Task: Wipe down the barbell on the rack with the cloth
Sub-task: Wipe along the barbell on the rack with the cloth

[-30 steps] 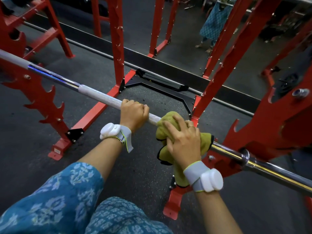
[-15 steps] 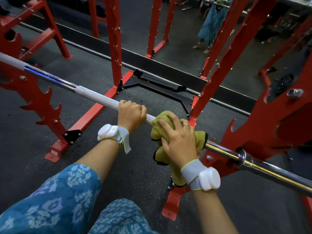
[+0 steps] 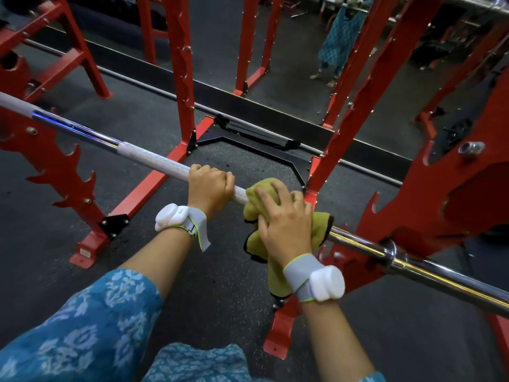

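Head view: the red rack (image 3: 440, 205) carries the barbell (image 3: 154, 158), and the green cloth (image 3: 319, 227) wrapped on it has slid a little toward the left hand (image 3: 210, 188) since a second ago, narrowing the bare knurling between them. The right hand (image 3: 283, 224) has its grip clamped on the cloth, the left on the bar. The wipe seems mid-stroke, heading leftward.
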Demonstrator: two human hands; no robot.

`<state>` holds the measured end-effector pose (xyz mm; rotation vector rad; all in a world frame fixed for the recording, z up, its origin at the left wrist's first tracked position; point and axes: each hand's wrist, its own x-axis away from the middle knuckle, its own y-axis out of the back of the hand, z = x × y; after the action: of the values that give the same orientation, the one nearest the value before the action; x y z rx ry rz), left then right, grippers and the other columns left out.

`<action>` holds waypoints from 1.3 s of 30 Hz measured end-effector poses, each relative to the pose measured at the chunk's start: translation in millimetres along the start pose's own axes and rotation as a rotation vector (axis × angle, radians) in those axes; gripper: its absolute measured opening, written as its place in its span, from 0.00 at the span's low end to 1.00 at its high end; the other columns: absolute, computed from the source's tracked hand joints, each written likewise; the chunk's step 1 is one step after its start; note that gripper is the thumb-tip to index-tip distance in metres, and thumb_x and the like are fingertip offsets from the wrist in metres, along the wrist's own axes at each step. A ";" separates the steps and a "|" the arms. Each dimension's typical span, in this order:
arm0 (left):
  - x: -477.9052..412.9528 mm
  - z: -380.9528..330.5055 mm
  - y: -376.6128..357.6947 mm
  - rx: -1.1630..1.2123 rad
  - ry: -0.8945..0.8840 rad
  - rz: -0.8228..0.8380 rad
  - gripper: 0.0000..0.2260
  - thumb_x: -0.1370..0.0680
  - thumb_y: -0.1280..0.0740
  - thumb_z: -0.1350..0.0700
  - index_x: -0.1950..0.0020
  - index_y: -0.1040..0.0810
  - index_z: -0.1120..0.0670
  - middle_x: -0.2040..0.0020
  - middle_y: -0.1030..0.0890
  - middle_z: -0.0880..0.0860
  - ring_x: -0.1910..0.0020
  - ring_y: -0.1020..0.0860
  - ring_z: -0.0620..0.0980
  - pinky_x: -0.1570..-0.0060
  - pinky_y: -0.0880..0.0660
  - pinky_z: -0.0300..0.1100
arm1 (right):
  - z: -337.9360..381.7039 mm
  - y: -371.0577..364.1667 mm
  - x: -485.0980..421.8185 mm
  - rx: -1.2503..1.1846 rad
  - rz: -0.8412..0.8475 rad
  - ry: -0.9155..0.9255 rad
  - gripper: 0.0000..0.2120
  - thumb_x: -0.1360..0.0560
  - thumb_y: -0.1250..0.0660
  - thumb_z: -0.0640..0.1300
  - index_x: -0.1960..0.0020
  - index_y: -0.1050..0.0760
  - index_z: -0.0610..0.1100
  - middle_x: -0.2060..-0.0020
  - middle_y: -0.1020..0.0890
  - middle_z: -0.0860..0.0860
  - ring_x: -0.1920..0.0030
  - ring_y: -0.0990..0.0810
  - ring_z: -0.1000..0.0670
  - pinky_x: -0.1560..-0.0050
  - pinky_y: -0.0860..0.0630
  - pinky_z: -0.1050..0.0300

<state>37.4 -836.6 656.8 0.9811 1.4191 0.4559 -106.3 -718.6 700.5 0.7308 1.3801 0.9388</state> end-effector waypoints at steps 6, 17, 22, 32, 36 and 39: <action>1.6 0.4 0.3 0.013 -0.009 -0.007 0.22 0.26 0.46 0.54 0.78 0.25 0.57 0.78 0.24 0.55 0.76 0.27 0.55 0.61 0.42 0.46 | -39.4 12.9 25.7 -0.040 -0.103 -0.114 0.23 0.35 0.42 0.50 0.42 0.24 0.50 0.44 0.22 0.46 0.57 0.24 0.39 0.60 0.27 0.50; 0.7 -1.1 -0.1 0.015 -0.003 -0.014 0.22 0.27 0.46 0.54 0.78 0.25 0.58 0.78 0.24 0.55 0.77 0.27 0.54 0.62 0.43 0.47 | -5.6 4.6 -23.9 0.045 0.074 -0.267 0.15 0.33 0.36 0.47 0.48 0.21 0.47 0.53 0.22 0.44 0.53 0.23 0.38 0.56 0.29 0.45; -0.3 -1.0 0.4 -0.040 -0.021 -0.049 0.21 0.27 0.45 0.55 0.79 0.26 0.57 0.78 0.24 0.56 0.77 0.27 0.55 0.63 0.43 0.47 | 13.7 -6.1 -12.4 0.068 0.004 -0.071 0.19 0.39 0.33 0.46 0.48 0.21 0.50 0.48 0.20 0.45 0.57 0.23 0.39 0.59 0.27 0.47; 1.3 -1.8 2.8 0.013 -0.009 -0.050 0.22 0.27 0.46 0.55 0.78 0.25 0.58 0.78 0.24 0.56 0.77 0.27 0.55 0.62 0.43 0.47 | -24.3 5.9 15.2 0.008 -0.116 -0.311 0.22 0.35 0.43 0.50 0.44 0.22 0.49 0.45 0.21 0.45 0.56 0.23 0.38 0.58 0.26 0.46; 0.7 -2.6 2.0 0.006 -0.005 -0.040 0.22 0.27 0.46 0.54 0.78 0.24 0.58 0.78 0.24 0.56 0.76 0.26 0.55 0.62 0.43 0.47 | -5.5 4.3 -8.9 -0.011 -0.027 -0.363 0.19 0.37 0.39 0.48 0.48 0.21 0.48 0.51 0.22 0.44 0.53 0.24 0.37 0.56 0.29 0.44; 1.4 -1.9 -0.2 0.012 0.004 -0.038 0.22 0.27 0.46 0.54 0.78 0.24 0.58 0.77 0.24 0.56 0.76 0.26 0.55 0.61 0.42 0.47 | 9.0 -1.0 -19.0 0.051 -0.028 -0.255 0.16 0.39 0.34 0.47 0.52 0.21 0.50 0.54 0.21 0.46 0.57 0.23 0.39 0.59 0.29 0.46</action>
<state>35.8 -835.1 656.0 0.9616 1.4432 0.4224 -96.4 -734.9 709.4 0.8376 1.1889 0.7623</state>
